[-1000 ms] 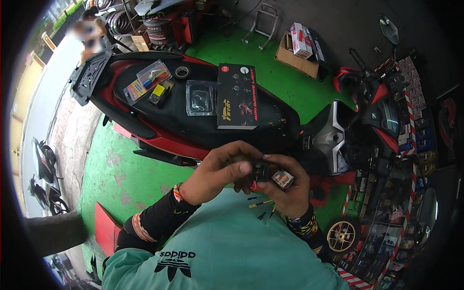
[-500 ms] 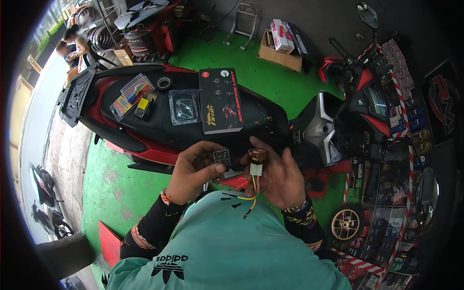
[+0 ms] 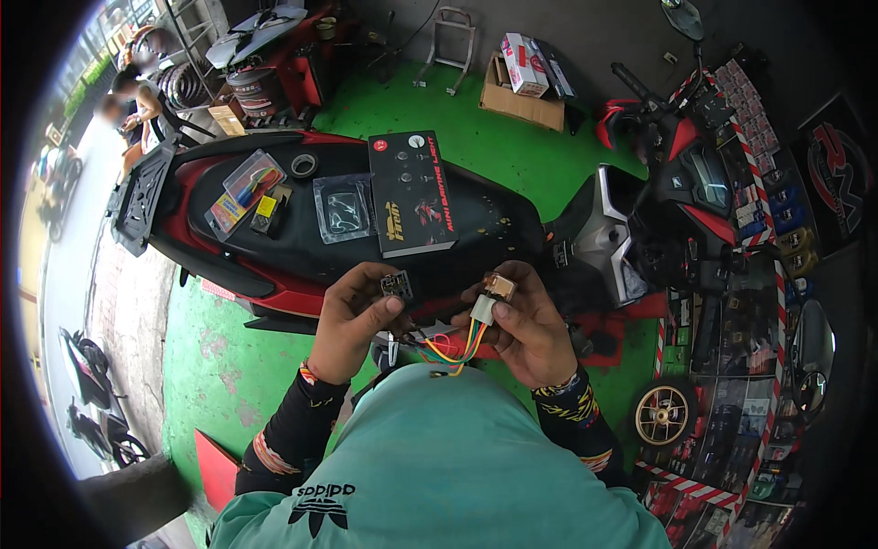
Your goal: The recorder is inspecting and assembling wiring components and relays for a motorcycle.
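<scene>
My left hand (image 3: 352, 316) is closed, pinching a small dark square electrical part (image 3: 397, 286) between thumb and fingers. In my right hand (image 3: 530, 329), also closed, is a small orange-brown relay (image 3: 499, 287) joined to a white plug (image 3: 481, 311). Yellow, green, red and other coloured wires (image 3: 462, 348) hang from the plug and curve left, between the two hands. Both hands are held apart, in front of my teal shirt and beside the near edge of a scooter's black seat (image 3: 494, 215).
On the seat lie a black box (image 3: 413, 197), a clear plastic blister pack (image 3: 344, 209), a tape roll (image 3: 304, 165), a packet of wires (image 3: 247, 192) and a yellow-and-black item (image 3: 268, 210). A gold wheel (image 3: 663, 414) stands at right by display shelves. People sit at far left.
My right fingers have closed in around the relay and plug, which have turned and tilted. The wires have swung left. My left hand has shifted slightly up and left with the dark part.
</scene>
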The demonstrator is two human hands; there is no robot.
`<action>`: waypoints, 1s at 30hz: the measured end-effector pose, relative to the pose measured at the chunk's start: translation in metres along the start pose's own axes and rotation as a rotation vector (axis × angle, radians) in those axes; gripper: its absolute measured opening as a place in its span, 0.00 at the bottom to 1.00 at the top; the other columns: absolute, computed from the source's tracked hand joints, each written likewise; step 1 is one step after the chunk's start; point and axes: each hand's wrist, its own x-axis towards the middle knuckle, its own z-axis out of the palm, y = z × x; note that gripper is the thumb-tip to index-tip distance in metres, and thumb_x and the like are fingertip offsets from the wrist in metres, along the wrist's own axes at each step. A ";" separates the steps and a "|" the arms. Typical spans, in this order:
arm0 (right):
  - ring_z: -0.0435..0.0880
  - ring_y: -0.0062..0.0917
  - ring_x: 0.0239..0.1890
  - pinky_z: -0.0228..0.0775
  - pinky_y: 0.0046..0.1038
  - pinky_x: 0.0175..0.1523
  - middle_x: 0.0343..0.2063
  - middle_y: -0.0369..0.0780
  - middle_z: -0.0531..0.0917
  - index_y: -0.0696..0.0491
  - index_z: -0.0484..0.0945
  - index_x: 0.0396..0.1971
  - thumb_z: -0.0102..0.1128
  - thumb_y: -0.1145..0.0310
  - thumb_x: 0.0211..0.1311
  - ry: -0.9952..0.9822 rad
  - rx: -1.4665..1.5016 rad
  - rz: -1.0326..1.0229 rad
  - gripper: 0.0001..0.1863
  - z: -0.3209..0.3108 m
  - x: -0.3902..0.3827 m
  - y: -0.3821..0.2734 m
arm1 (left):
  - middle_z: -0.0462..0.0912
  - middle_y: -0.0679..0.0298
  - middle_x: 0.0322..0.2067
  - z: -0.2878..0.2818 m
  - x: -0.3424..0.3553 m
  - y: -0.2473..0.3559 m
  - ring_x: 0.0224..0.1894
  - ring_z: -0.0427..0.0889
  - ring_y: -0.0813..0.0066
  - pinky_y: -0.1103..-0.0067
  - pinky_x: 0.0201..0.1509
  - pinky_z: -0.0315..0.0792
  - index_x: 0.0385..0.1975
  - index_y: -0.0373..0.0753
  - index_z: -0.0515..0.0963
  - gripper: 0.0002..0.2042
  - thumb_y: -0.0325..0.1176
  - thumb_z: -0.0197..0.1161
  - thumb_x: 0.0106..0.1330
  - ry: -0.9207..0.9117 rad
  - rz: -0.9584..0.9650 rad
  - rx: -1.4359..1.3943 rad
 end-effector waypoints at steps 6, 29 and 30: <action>0.86 0.35 0.49 0.83 0.37 0.53 0.48 0.45 0.80 0.49 0.63 0.59 0.63 0.74 0.70 -0.027 -0.007 -0.007 0.23 -0.005 0.002 0.000 | 0.84 0.58 0.40 -0.004 0.003 0.005 0.38 0.88 0.72 0.77 0.43 0.82 0.51 0.33 0.73 0.25 0.45 0.72 0.66 0.007 0.032 0.006; 0.81 0.18 0.46 0.77 0.24 0.53 0.43 0.36 0.79 0.53 0.66 0.55 0.73 0.74 0.62 0.093 -0.307 -0.263 0.26 -0.006 0.010 -0.004 | 0.70 0.48 0.63 0.030 0.022 0.005 0.63 0.79 0.56 0.65 0.67 0.75 0.70 0.30 0.58 0.28 0.16 0.52 0.69 -0.396 -0.137 -0.182; 0.82 0.20 0.47 0.78 0.26 0.52 0.43 0.36 0.80 0.52 0.67 0.56 0.74 0.68 0.63 0.111 -0.289 -0.246 0.27 -0.008 0.010 -0.005 | 0.70 0.47 0.64 0.031 0.021 0.005 0.64 0.79 0.55 0.65 0.68 0.75 0.70 0.30 0.58 0.28 0.17 0.53 0.70 -0.350 -0.137 -0.212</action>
